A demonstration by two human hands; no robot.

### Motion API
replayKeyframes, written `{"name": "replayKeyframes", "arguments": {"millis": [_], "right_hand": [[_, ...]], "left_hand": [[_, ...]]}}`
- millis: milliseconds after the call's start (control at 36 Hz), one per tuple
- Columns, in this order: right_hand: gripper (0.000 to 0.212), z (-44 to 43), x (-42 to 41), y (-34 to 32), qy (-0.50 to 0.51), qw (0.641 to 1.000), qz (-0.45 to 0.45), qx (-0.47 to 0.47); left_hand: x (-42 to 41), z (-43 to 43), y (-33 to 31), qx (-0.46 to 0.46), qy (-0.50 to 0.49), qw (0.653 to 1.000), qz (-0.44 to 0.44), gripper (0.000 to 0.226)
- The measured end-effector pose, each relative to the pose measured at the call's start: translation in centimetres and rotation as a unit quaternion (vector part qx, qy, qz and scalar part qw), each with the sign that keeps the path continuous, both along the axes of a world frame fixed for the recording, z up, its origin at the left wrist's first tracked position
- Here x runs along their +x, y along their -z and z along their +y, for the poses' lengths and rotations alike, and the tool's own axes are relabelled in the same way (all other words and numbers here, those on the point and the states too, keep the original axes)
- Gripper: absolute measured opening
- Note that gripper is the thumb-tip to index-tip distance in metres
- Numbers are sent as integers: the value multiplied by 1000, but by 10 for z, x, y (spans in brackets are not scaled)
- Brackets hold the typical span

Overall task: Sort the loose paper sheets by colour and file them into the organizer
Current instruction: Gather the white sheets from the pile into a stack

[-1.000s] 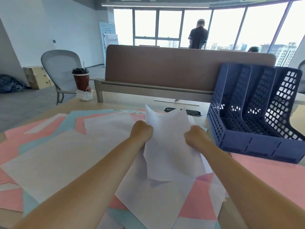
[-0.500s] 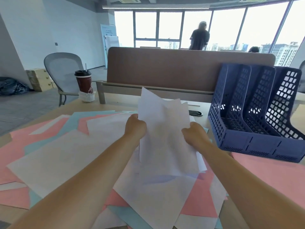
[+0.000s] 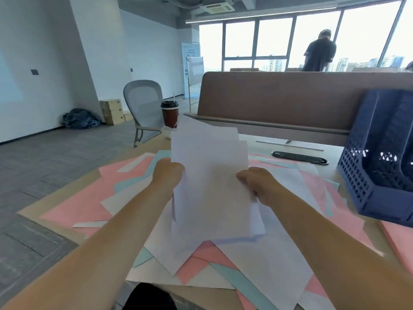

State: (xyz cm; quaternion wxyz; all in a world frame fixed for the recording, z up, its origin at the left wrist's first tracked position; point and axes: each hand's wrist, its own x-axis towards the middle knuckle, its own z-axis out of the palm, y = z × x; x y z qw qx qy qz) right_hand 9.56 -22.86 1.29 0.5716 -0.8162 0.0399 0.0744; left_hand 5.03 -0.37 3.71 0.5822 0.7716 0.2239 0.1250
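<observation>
open-plan office: long desk [image 3: 268,146] with a brown divider screen [image 3: 290,101] and a cable port [image 3: 299,158], grey mesh chair [image 3: 143,104], grey carpet tiles [image 3: 55,162]. wall of tall windows [image 3: 274,39] looking onto city towers, ceiling air-con cassette [image 3: 218,7], roll-up banner [image 3: 190,57]. blue file organizer [image 3: 375,175], paper sheets [image 3: 78,204] and a takeaway coffee cup [image 3: 169,115] on the desk.

two hands show, the left hand [image 3: 168,175] and the right hand [image 3: 257,186], with one white bundle [image 3: 210,175] between them, at least three sheets by its staggered top edges. loose beneath lie three colours, pink sheets [image 3: 85,200], pale blue sheets [image 3: 241,280] and white sheets [image 3: 263,265], too overlapped to count. one blue organizer [image 3: 377,175] stands at right with two compartments in view, and farther off are one coffee cup [image 3: 170,116], one grey chair [image 3: 144,104] and one person [image 3: 318,55].
</observation>
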Motion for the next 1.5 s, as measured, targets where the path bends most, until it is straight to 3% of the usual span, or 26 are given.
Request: {"name": "replayKeyframes", "arguments": {"millis": [56,111,194,250,361,417,556,694,833,944,1028,1083,1222,1389,1500], "right_hand": [[10,13,-3,0,-17,1000,-3,0],[14,26,-7,0,-37,999,0,12],[19,46,-12,-1,-68,997,6,20],[18,60,-18,-2,-84,996,-20,-39],[11,81,-33,-3,-135,966,-98,-197],[17,89,-37,1,-148,949,-125,-249],[11,104,-41,9,-167,930,-128,-302],[18,115,-51,17,-182,904,-129,-364],[17,122,-60,15,-180,907,-131,-358],[24,126,-60,6,-166,923,-117,-326],[28,126,-59,2,-154,940,-102,-289],[30,125,-60,1,-153,943,-91,-282],[37,125,-58,-1,-138,957,-62,-249],[34,130,-63,6,-149,934,-76,-317],[17,130,-66,8,-144,919,-103,-352]], "left_hand": [[-11,14,-1,-1,-14,1000,2,5],[-21,28,2,-16,-30,999,10,18],[-34,47,4,6,-45,998,39,10],[-45,57,5,57,-60,994,64,28],[-65,73,17,95,-68,989,87,13],[-75,78,26,106,-66,989,85,18],[-96,85,37,110,-108,986,63,15],[-116,85,41,111,-134,983,59,32],[-129,79,48,115,-155,980,52,8],[-131,75,47,106,-150,981,55,27],[-132,71,43,110,-159,979,65,9],[-129,70,45,113,-163,977,79,25],[-126,68,41,97,-151,981,68,23],[-126,69,33,42,-152,986,58,12],[-124,74,34,-2,-152,986,63,30]]}}
